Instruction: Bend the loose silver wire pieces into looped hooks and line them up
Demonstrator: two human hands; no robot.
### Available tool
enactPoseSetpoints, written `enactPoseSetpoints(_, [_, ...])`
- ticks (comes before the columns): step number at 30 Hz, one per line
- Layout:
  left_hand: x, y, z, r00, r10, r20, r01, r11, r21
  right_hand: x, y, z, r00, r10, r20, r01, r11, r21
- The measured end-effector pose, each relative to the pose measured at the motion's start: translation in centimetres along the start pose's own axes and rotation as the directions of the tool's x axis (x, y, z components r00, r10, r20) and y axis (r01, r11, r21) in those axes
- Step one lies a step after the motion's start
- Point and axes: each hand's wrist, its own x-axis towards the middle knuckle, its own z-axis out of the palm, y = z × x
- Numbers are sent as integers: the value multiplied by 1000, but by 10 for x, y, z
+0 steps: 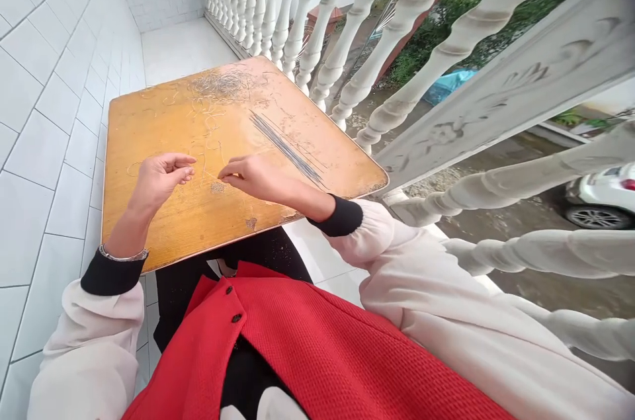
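Note:
My left hand (161,180) hovers over the near left part of a worn wooden table (163,122), fingers curled with the fingertips pinched together. My right hand (255,177) rests just to its right, fingers pinched as well. A very thin wire or thread seems to run between the two pinches; it is too fine to name. A bundle of straight thin metal wires (286,147) lies diagonally on the table beyond my right hand. A tangled heap of fine wire (221,84) sits at the far end, with loose curled strands scattered across the top.
A white baluster railing (317,16) runs along the right side of the table. White tiled wall stands on the left and white tiled floor (178,49) beyond. A parked car (600,198) shows below, outside the railing. My red vest fills the bottom.

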Motion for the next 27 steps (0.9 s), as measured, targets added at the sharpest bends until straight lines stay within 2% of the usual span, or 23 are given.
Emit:
enactPoseSetpoints(3, [4, 2, -4, 1000, 19, -20, -19, 1000, 7, -7, 11, -2, 992, 127, -25, -121, 980, 161])
enactPoseSetpoints(5, [6, 3, -6, 999, 18, -28, -18, 1000, 9, -9, 15, -2, 974, 226, 5, -218, 933, 288])
enactPoseSetpoints(9, [7, 1, -2, 998, 8, -55, -8, 1000, 13, -13, 18, 0, 939, 326, 111, -333, 781, 528])
enactPoseSetpoints(13, [6, -4, 5, 996, 38, -81, -37, 999, 13, -17, 22, 3, 919, 375, 125, -345, 605, 718])
enactPoseSetpoints(17, [6, -10, 8, 996, 40, -84, -38, 999, 33, -20, 29, 4, 913, 369, 175, -362, 533, 765])
enactPoseSetpoints(25, [10, -12, 7, 991, 108, -76, -104, 993, 58, -24, 30, 5, 910, 317, 268, -402, 513, 759])
enactPoseSetpoints(27, [13, -13, 6, 991, 127, -31, -124, 990, 66, -24, 27, 7, 907, 283, 313, -420, 527, 739])
